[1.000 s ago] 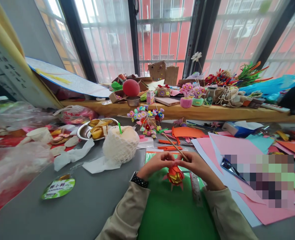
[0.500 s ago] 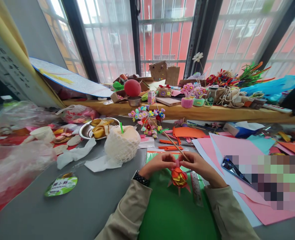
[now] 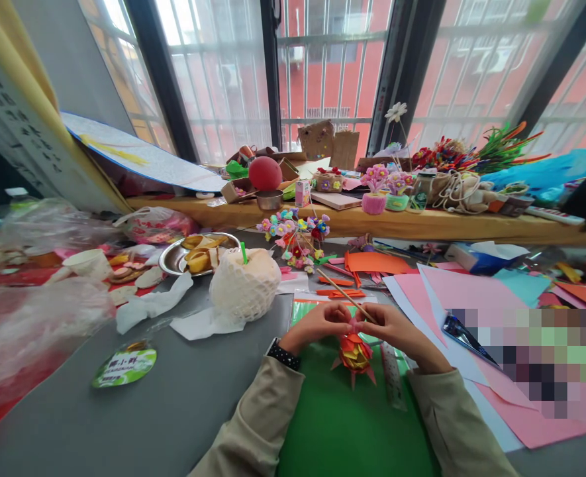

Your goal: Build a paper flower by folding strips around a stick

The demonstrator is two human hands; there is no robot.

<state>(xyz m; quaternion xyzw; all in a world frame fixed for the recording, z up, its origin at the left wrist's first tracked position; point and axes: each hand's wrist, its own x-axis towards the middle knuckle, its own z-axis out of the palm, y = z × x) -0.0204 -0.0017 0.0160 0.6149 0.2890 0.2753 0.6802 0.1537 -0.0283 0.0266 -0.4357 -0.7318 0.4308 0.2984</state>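
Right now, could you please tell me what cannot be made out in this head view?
In the head view:
Paper flower: pinched end, partly behind the left hand and right hand.
Dark shiny object: lower end, masked by pixel blocks.
Metal bowl: right part, behind the netted bundle.
Green label: small print, blurred.

tall windows (image 3: 218, 79) at 12 o'clock, dark frames (image 3: 271, 79), metal bars (image 3: 332, 38) outside. red building (image 3: 362, 73) beyond bars, pale daylight coming through. grey wall (image 3: 94, 59) at 10 o'clock, yellow cloth (image 3: 22, 73) beside it. long wooden ledge (image 3: 422, 230) below windows, reaching toward 3 o'clock. grey tabletop (image 3: 173, 424) at 7 o'clock.
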